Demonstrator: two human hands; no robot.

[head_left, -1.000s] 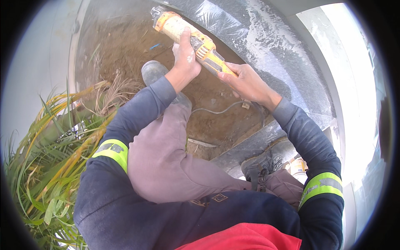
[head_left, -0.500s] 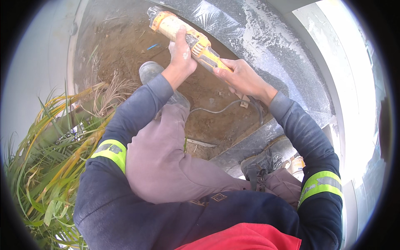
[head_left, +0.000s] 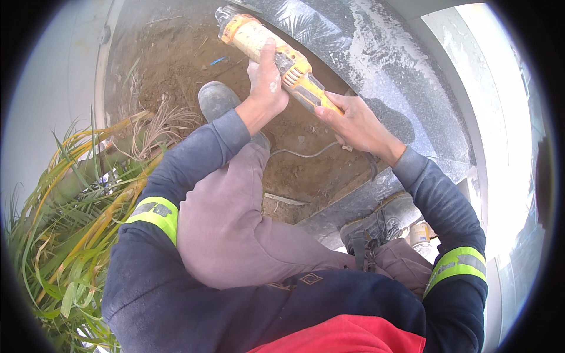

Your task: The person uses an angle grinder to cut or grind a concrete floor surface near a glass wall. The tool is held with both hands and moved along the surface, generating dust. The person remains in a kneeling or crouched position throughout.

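A dusty yellow and black angle grinder [head_left: 299, 72] slants across the upper middle, its metal head at the upper left beside the stone slab. My left hand [head_left: 268, 82] is closed round the middle of its body, thumb on top, with pale dust on the skin. My right hand [head_left: 360, 125] wraps round the yellow rear handle; its lower fingers are partly hidden. A dark cord [head_left: 372, 165] hangs below my right hand. Part of a grey disc edge [head_left: 245, 6] shows beyond the grinder's head; where it meets the slab cannot be made out.
A curved dark stone slab [head_left: 406, 76], streaked with white dust, runs along the upper right. Brown soil [head_left: 170, 65] lies beneath, with a pale cable [head_left: 306, 155] across it. Long-leaved plants [head_left: 76, 235] crowd the left. My shoes [head_left: 219, 100] stand on either side; a small container [head_left: 420, 234] is at right.
Both hands and the angle grinder have shifted a little to the right and slightly nearer. The grip of each hand stays the same.
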